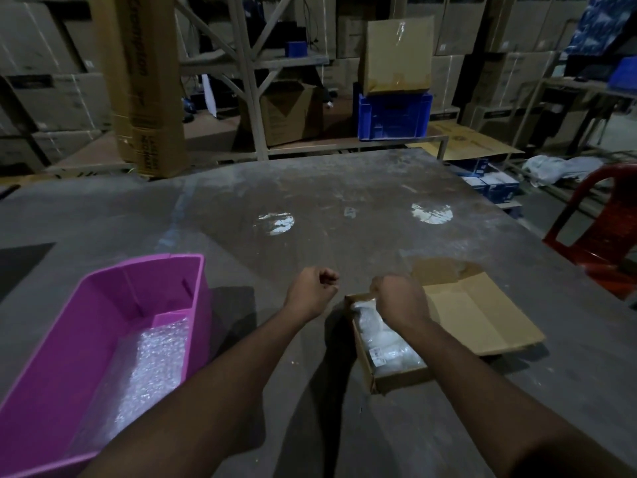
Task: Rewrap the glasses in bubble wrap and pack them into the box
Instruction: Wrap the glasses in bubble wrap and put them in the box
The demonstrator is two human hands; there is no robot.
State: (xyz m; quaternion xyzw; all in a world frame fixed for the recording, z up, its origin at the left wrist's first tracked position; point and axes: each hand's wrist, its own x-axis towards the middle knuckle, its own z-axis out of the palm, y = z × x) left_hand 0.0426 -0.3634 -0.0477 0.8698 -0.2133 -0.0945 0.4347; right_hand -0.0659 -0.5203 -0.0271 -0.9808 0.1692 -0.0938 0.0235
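Inside the open cardboard box (396, 372), wrapped glasses (382, 339) lie packed in a row; the right hand (400, 298), fingers curled, hovers over the box's far end, whether it pinches wrap cannot be told, while the left hand (312, 288) hangs fisted and empty just left of the box. Packing appears nearly done; next would be seating the last bundle and folding the flap (482, 322), lying right of the box. The pink bin (103, 298), well left of the box, holds loose bubble wrap (151, 367); nothing obstructs.
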